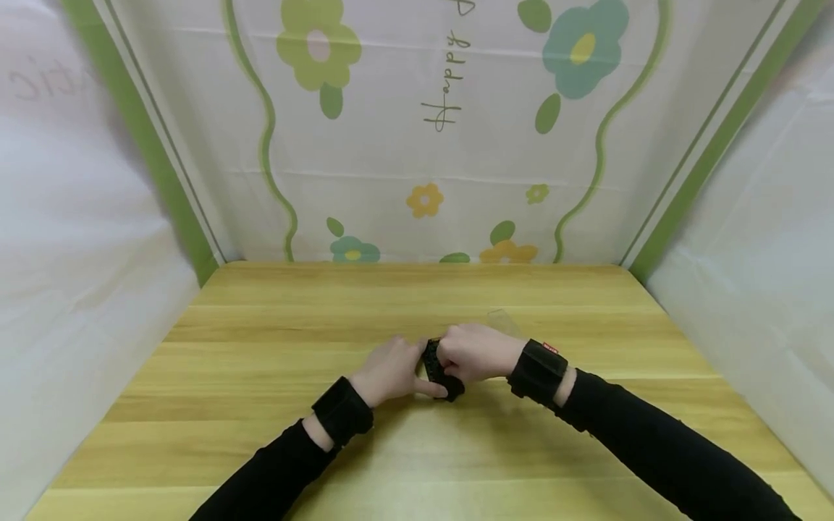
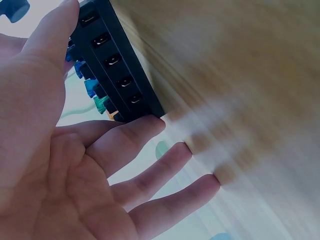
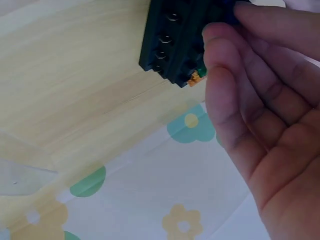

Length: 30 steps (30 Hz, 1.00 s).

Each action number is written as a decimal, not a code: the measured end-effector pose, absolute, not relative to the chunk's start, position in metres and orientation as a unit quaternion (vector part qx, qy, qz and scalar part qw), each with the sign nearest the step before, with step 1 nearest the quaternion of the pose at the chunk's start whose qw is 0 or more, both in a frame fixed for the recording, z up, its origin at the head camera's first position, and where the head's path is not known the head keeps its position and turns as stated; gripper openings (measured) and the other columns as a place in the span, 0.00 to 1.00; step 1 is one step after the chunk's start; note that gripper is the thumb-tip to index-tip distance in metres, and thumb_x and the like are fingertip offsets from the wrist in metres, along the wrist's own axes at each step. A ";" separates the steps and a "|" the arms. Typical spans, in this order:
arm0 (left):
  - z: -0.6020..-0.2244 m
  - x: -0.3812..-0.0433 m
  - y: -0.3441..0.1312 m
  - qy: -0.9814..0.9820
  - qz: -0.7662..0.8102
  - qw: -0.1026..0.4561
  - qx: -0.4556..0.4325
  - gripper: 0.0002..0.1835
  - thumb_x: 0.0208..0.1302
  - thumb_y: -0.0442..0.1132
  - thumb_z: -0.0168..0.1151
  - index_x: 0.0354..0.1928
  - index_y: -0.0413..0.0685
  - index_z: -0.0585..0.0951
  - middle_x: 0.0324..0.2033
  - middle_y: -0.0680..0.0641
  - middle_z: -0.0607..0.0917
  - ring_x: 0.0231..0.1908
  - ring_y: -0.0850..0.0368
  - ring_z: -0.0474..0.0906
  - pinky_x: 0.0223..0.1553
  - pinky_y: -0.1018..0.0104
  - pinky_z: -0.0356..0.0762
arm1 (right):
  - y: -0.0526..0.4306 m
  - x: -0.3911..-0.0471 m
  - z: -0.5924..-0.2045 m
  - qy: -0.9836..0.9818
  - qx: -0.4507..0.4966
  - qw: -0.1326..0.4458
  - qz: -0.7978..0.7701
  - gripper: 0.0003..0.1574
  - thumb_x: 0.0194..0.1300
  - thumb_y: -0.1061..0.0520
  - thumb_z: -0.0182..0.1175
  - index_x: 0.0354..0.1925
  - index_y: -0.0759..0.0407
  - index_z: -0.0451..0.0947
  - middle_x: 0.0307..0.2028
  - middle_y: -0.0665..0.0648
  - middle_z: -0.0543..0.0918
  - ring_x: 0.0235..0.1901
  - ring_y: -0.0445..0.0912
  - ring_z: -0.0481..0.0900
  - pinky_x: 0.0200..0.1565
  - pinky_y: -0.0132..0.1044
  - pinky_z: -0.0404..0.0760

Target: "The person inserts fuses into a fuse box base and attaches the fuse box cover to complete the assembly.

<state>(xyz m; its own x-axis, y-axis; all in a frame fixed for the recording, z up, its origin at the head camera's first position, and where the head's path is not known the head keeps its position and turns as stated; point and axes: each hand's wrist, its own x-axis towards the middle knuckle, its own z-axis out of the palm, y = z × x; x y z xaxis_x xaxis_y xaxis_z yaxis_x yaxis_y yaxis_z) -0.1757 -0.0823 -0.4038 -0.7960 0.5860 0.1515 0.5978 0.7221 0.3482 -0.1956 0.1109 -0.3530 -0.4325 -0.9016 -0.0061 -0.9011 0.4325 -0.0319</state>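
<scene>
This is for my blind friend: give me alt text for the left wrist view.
A left hand holds a black block with five openings showing in a row. Blue and green pieces show along one side; a wooden table fills the right.

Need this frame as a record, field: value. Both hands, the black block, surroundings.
Left hand: grips the black block between thumb and fingers
Right hand: fingers curled at the block; whether it pinches anything is unclear
Block: row of openings along one side; small coloured pieces in blue, green and orange
Nearby: clear plastic piece on the table, apart from the block
Backdrop: white cloth with printed flowers
</scene>
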 end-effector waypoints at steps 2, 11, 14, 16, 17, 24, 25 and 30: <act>-0.403 -0.176 -0.082 -0.927 -0.193 0.020 -0.320 0.32 0.45 0.68 0.68 0.40 0.50 0.77 0.16 0.55 0.67 0.18 0.62 0.62 0.19 0.72 0.59 | 0.109 -0.195 -0.352 0.847 -0.532 0.007 0.000 0.24 0.59 0.62 0.61 0.13 0.47 0.63 0.14 0.43 0.55 0.15 0.37 0.52 0.21 0.27 0.53; -0.402 -0.175 -0.082 -0.927 -0.190 0.027 -0.323 0.33 0.44 0.68 0.68 0.43 0.48 0.78 0.15 0.54 0.66 0.17 0.62 0.62 0.19 0.72 0.59 | 0.101 -0.193 -0.352 0.854 -0.518 0.007 0.042 0.21 0.55 0.64 0.63 0.14 0.48 0.67 0.15 0.44 0.61 0.16 0.38 0.57 0.20 0.27 0.57; -0.402 -0.175 -0.083 -0.927 -0.188 0.026 -0.323 0.34 0.45 0.68 0.68 0.43 0.48 0.78 0.14 0.54 0.66 0.17 0.62 0.62 0.19 0.72 0.59 | 0.098 -0.193 -0.353 0.856 -0.515 0.006 0.046 0.21 0.55 0.64 0.63 0.14 0.48 0.66 0.15 0.44 0.60 0.16 0.38 0.56 0.20 0.27 0.57; -0.401 -0.175 -0.083 -0.926 -0.190 0.027 -0.324 0.33 0.45 0.67 0.68 0.43 0.48 0.78 0.14 0.54 0.66 0.17 0.62 0.62 0.19 0.72 0.59 | 0.097 -0.192 -0.353 0.854 -0.518 -0.001 0.049 0.21 0.55 0.64 0.64 0.15 0.48 0.66 0.15 0.44 0.60 0.17 0.38 0.56 0.20 0.27 0.57; -0.401 -0.175 -0.084 -0.926 -0.191 0.026 -0.325 0.33 0.45 0.67 0.68 0.43 0.48 0.78 0.14 0.54 0.66 0.17 0.62 0.63 0.20 0.72 0.60 | 0.097 -0.191 -0.352 0.853 -0.518 -0.006 0.054 0.21 0.55 0.64 0.64 0.15 0.48 0.66 0.15 0.44 0.60 0.17 0.38 0.56 0.21 0.28 0.56; -0.400 -0.174 -0.084 -0.924 -0.190 0.033 -0.330 0.33 0.45 0.66 0.69 0.44 0.49 0.78 0.16 0.54 0.68 0.18 0.62 0.64 0.21 0.72 0.62 | 0.103 -0.187 -0.360 0.852 -0.519 -0.042 0.053 0.21 0.57 0.62 0.64 0.16 0.48 0.65 0.16 0.44 0.61 0.17 0.37 0.56 0.21 0.28 0.58; -0.400 -0.174 -0.084 -0.924 -0.190 0.032 -0.330 0.33 0.45 0.66 0.69 0.44 0.49 0.78 0.16 0.54 0.69 0.18 0.62 0.65 0.21 0.71 0.63 | 0.104 -0.186 -0.361 0.853 -0.517 -0.048 0.050 0.21 0.57 0.62 0.64 0.16 0.48 0.65 0.16 0.44 0.61 0.17 0.37 0.56 0.21 0.28 0.58; -0.398 -0.172 -0.081 -0.923 -0.194 0.033 -0.332 0.32 0.44 0.65 0.70 0.42 0.47 0.78 0.17 0.54 0.70 0.19 0.61 0.65 0.22 0.71 0.64 | 0.112 -0.181 -0.366 0.861 -0.504 -0.058 0.029 0.19 0.58 0.62 0.59 0.18 0.48 0.64 0.18 0.45 0.63 0.17 0.37 0.56 0.21 0.27 0.57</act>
